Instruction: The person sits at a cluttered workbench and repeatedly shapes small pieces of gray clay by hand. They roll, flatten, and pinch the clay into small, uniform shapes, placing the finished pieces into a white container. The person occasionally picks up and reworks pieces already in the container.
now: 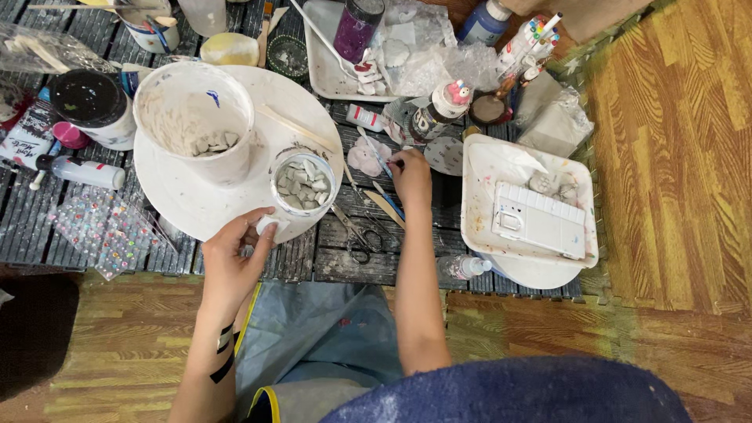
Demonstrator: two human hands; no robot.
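Note:
My left hand [233, 254] pinches a small white plaster piece [268, 226] at the near edge of a large white round plate [168, 192]. Just beyond it stands a small cup [301, 184] filled with grey-white plaster chips. A bigger white bucket [196, 117] with a few chips inside sits further back on the plate. My right hand [410, 174] reaches onto the dark slatted tabletop and grips a thin blue-handled tool [377, 157] over a pale pink flat shape [366, 157].
Scissors [356, 235] and a wooden stick [384, 207] lie between my hands. A white tray [478, 227] with a paint palette box sits right. Jars, bottles, a marker bundle [529, 43] and another tray crowd the back. Sticker sheets [98, 227] lie left; a small bottle [464, 267] near.

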